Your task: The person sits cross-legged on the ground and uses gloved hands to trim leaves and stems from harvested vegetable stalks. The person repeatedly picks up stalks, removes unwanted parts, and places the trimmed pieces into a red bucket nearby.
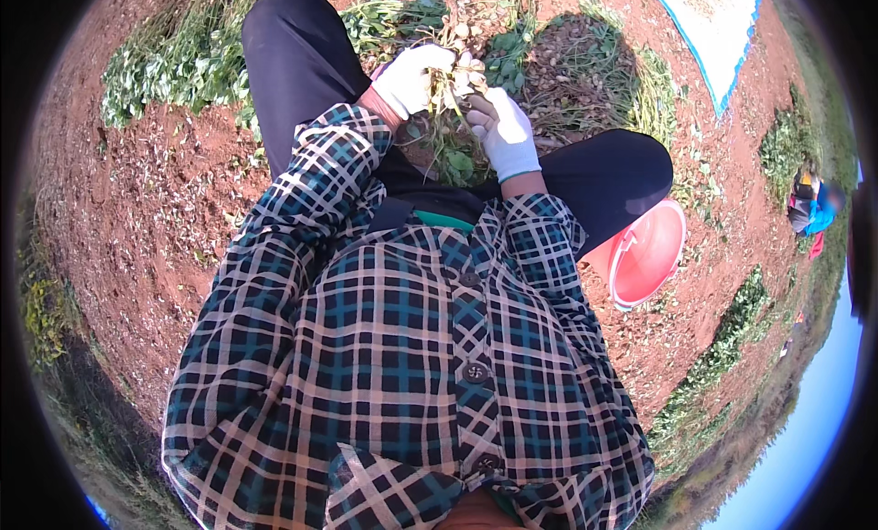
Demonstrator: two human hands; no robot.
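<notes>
A bunch of peanut plants (466,77) with pale pods and thin stems is held up between my knees. My left hand (411,81), in a white knitted glove, grips the bunch from the left side. On the right, my right hand (507,135), gloved the same way, has its fingers curled at the stems just below the pods; its fingertips are partly hidden. Green leaves (458,166) hang beneath the bunch, close to my lap. Beyond my right hand lies a heap of peanut vines and loose pods (583,77), partly in shadow.
Beside my right knee is a red plastic bucket (645,255). Pulled peanut plants (178,70) lie in a row past my left knee. A white sheet with a blue edge (713,43) is spread at the upper right. Another person (815,204) is farther off on the reddish soil (151,187).
</notes>
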